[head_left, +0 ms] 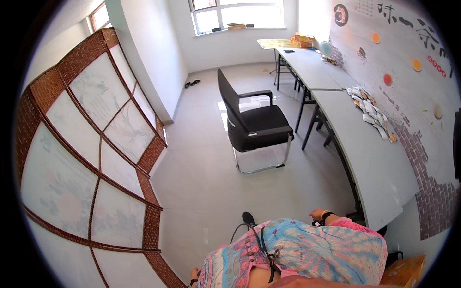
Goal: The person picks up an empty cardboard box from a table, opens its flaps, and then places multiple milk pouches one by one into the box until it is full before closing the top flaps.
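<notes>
My right hand (316,214) hangs beside my body, over the floor and left of the near end of the long grey table. A dark band and a yellowish bracelet circle that wrist. Its fingers are small and unclear here, and no object shows in them. Only a sliver of my left hand (195,272) shows at the lower edge, near the foot of the folding screen (120,206), with a dark band at the wrist. Its fingers are hidden. Black cables (264,247) run down over my pink and blue patterned garment. One dark shoe (248,218) shows in front.
A black office chair (259,122) stands ahead, facing a row of grey tables (355,125) along the right wall. Small packets (370,110) lie on a table; orange boxes (303,39) stand farther back. Dark slippers (192,83) lie by the wall. A carton (406,273) stands lower right.
</notes>
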`<state>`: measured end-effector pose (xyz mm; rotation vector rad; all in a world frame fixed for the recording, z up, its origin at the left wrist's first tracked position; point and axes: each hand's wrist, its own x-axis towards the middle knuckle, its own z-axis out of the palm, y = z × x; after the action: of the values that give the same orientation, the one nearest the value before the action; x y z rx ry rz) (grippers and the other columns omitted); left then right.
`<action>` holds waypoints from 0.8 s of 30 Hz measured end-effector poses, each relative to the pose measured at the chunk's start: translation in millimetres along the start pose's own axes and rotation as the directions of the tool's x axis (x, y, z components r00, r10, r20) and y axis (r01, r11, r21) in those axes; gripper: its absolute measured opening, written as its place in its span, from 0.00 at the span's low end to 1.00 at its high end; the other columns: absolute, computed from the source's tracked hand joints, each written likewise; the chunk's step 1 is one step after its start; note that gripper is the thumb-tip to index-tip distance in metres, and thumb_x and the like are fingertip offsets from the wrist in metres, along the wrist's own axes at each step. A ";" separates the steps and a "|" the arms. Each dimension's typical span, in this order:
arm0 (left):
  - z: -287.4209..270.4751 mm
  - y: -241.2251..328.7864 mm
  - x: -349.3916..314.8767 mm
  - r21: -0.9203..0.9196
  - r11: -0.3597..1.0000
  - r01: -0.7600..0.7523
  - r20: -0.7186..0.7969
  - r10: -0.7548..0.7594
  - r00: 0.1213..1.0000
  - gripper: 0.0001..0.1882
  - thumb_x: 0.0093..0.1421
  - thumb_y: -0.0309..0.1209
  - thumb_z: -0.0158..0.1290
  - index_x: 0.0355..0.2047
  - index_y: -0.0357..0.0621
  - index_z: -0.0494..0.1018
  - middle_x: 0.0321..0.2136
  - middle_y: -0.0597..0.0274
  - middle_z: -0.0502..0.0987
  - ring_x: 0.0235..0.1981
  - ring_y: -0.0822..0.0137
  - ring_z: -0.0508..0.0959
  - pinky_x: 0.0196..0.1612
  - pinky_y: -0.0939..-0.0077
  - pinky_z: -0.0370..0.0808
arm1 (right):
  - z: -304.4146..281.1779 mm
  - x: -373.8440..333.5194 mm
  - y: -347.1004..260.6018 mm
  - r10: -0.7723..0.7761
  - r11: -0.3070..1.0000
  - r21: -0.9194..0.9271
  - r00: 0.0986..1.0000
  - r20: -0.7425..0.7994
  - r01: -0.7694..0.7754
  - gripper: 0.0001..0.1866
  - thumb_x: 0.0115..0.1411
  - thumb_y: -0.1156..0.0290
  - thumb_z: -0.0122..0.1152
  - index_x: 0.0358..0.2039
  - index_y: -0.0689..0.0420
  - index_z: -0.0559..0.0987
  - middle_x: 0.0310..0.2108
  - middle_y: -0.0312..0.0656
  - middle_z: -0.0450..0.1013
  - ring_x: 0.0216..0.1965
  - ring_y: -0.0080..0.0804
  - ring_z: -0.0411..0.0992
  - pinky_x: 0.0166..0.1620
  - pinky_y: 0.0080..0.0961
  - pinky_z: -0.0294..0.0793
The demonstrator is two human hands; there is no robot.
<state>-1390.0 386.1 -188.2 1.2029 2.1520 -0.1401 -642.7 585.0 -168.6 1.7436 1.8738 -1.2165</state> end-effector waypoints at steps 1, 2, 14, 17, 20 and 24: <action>-12.0 -3.4 3.2 0.009 0.999 0.031 -0.009 -0.031 0.999 0.23 0.49 0.46 0.54 0.35 0.39 0.72 0.32 0.45 0.76 0.36 0.47 0.75 0.37 0.60 0.71 | -14.7 19.3 -23.4 -0.035 0.999 -0.007 0.999 0.016 0.035 0.24 0.57 0.59 0.52 0.48 0.64 0.71 0.44 0.46 0.71 0.41 0.38 0.73 0.40 0.33 0.73; -22.0 0.0 10.7 0.010 0.999 0.049 -0.013 -0.049 0.999 0.22 0.50 0.46 0.53 0.35 0.39 0.72 0.32 0.45 0.76 0.36 0.47 0.75 0.37 0.60 0.71 | -29.9 35.1 -39.1 -0.070 0.994 -0.079 0.997 0.033 0.072 0.23 0.57 0.59 0.52 0.48 0.63 0.71 0.44 0.46 0.71 0.42 0.38 0.73 0.40 0.34 0.73; -204.8 68.2 169.7 -0.258 0.965 -0.043 -0.129 0.010 0.992 0.17 0.57 0.39 0.47 0.35 0.36 0.69 0.32 0.47 0.75 0.33 0.51 0.76 0.35 0.63 0.72 | -124.3 233.5 -124.7 -0.138 0.986 0.091 0.990 -0.031 0.140 0.20 0.56 0.61 0.49 0.44 0.61 0.73 0.40 0.44 0.73 0.39 0.37 0.73 0.35 0.37 0.72; -224.9 98.7 195.7 -0.967 0.250 0.050 -0.016 -0.257 0.966 0.18 0.59 0.39 0.44 0.37 0.32 0.67 0.35 0.48 0.74 0.33 0.53 0.76 0.35 0.64 0.73 | -140.9 246.5 -134.9 -0.114 0.979 0.162 0.991 -0.076 0.126 0.19 0.56 0.61 0.49 0.43 0.61 0.73 0.38 0.44 0.73 0.37 0.37 0.74 0.35 0.36 0.72; -243.7 134.8 204.8 -0.939 0.326 0.113 0.027 -0.259 0.965 0.18 0.60 0.38 0.43 0.37 0.31 0.67 0.36 0.48 0.73 0.34 0.54 0.76 0.36 0.65 0.74 | -159.1 237.2 -150.1 -0.179 0.979 -0.105 0.982 -0.055 0.173 0.15 0.55 0.63 0.52 0.38 0.61 0.74 0.35 0.45 0.74 0.35 0.37 0.74 0.34 0.34 0.73; -265.7 92.3 255.2 -0.576 0.803 0.155 0.000 -0.189 0.982 0.17 0.59 0.37 0.44 0.36 0.32 0.68 0.35 0.48 0.74 0.35 0.54 0.76 0.37 0.63 0.73 | -161.7 248.7 -181.3 -0.275 0.866 -0.443 0.961 -0.032 0.233 0.11 0.55 0.65 0.52 0.33 0.59 0.73 0.31 0.46 0.74 0.34 0.41 0.74 0.36 0.35 0.73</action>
<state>-1539.8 726.9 -113.1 0.6613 2.1229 0.4507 -812.4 888.0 -184.1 1.3619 2.2739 -0.7140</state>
